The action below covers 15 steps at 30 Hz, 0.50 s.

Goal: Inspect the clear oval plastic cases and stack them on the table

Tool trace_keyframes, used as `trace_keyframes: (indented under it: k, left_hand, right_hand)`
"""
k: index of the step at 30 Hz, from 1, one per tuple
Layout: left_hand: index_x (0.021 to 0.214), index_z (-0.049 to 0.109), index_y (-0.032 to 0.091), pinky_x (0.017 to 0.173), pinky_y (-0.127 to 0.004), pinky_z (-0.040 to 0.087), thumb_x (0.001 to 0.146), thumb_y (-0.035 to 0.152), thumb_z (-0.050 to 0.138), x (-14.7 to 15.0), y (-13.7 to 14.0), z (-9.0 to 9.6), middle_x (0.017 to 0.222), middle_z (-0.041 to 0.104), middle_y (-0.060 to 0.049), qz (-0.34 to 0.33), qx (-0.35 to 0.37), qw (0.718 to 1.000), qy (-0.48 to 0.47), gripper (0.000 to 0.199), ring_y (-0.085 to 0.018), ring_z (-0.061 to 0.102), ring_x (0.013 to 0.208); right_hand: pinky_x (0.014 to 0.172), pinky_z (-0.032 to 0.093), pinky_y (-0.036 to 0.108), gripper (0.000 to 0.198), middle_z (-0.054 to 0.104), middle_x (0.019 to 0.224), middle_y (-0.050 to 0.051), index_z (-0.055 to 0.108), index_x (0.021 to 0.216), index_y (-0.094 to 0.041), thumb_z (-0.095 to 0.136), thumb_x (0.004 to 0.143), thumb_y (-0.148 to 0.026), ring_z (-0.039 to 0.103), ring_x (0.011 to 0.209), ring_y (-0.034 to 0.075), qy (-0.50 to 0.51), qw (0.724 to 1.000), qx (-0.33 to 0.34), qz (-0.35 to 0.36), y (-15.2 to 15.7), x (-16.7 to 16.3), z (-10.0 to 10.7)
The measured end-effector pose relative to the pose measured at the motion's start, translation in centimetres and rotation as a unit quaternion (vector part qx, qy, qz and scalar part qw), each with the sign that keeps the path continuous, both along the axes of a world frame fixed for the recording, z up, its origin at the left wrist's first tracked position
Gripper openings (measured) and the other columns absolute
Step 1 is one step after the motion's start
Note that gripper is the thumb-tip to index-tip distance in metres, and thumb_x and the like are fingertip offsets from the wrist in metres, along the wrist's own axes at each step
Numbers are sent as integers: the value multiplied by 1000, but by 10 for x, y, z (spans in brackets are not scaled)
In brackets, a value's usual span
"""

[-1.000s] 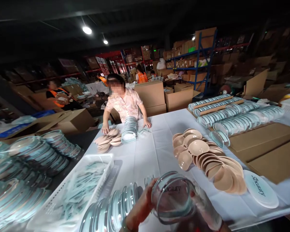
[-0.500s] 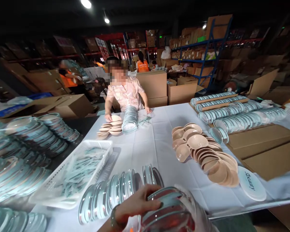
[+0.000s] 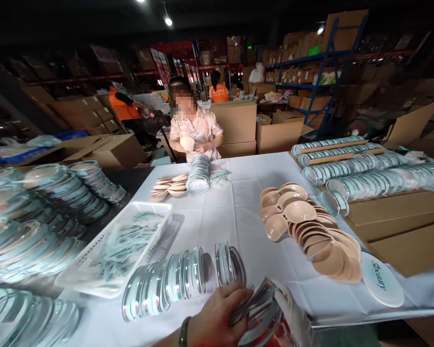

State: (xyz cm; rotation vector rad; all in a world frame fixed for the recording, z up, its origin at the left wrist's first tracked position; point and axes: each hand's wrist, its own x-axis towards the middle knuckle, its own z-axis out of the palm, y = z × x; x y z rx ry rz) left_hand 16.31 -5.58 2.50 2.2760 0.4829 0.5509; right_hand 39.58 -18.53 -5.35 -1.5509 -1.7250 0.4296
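Note:
My left hand (image 3: 222, 313), with a dark bangle at its wrist, reaches in from the bottom edge. Its fingers are closed on round clear plastic cases (image 3: 258, 308), tilted and partly inside a clear plastic bag (image 3: 292, 308). Only some fingertips of my right hand (image 3: 282, 335) show, low beside the cases; the rest is hidden. Just beyond stand a short set of similar cases (image 3: 226, 262) on edge and a longer row of cases (image 3: 166, 282). Beige bra cups (image 3: 300, 212) lie in overlapping rows to the right, near a white oval card (image 3: 382, 279) with dark lettering.
A white basket (image 3: 169, 212) holds many pale-blue packets. Stacked cases (image 3: 47, 193) fill the left side. Case rows (image 3: 386, 180) lie on cardboard at right. Across the white-covered table (image 3: 202, 221), a co-worker (image 3: 197, 127) holds a beige cup by a case stack.
My left hand and the cases have moved slightly down, the cases now tilting more in the bag. Right fingertips have come into view. The co-worker has lifted a beige cup off the table.

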Motion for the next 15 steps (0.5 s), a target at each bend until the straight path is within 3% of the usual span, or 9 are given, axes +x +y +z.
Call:
trace_keyframes:
  k: [2, 5, 8, 10, 13, 15]
  left_hand:
    - [122, 71, 17, 70, -31, 57, 84, 21, 60, 2, 3, 1, 91, 78, -12, 29, -16, 999, -11, 40, -22, 73, 77]
    - [107, 79, 14, 61, -27, 50, 90, 35, 61, 5, 10, 3, 79, 78, -11, 73, -147, 986, 4, 33, -20, 68, 68]
    - [105, 80, 12, 71, -30, 53, 88, 56, 67, 8, 17, 1, 93, 81, -15, 107, -296, 949, -11, 50, -24, 71, 82]
    - [108, 80, 12, 79, -33, 55, 83, 66, 70, 8, 19, -3, 101, 81, -16, 131, -352, 926, -45, 61, -27, 72, 91]
    - [110, 79, 13, 85, -35, 55, 81, 71, 70, 7, 20, -10, 106, 81, -16, 149, -377, 911, -75, 65, -29, 72, 97]
    - [113, 79, 13, 88, -36, 55, 82, 71, 69, 6, 20, -10, 109, 80, -17, 139, -380, 912, -71, 66, -30, 72, 101]
  right_hand:
    - [116, 49, 39, 63, 53, 155, 15, 41, 157, -25, 38, 104, -58, 54, 142, 27, -2, 1000, 1, 4, 6, 0, 4]
    - [114, 51, 43, 57, 49, 156, 18, 45, 153, -22, 43, 104, -52, 52, 143, 30, -14, 1000, 1, -20, 13, -5, 6]
    - [111, 52, 50, 66, 44, 155, 24, 52, 145, -17, 54, 96, -62, 51, 142, 37, -9, 999, -19, -43, 19, -7, 6]
    - [111, 51, 52, 69, 44, 152, 24, 56, 138, -18, 56, 92, -69, 51, 140, 38, 23, 998, -34, -55, 21, -4, 9]
    - [102, 57, 43, 67, 49, 142, 19, 62, 126, -22, 45, 91, -78, 58, 129, 33, 128, 989, -70, -33, 24, 4, 26]
    - [90, 60, 36, 69, 55, 134, 16, 63, 119, -23, 38, 91, -81, 66, 113, 28, 190, 974, -118, 21, 26, 6, 45]
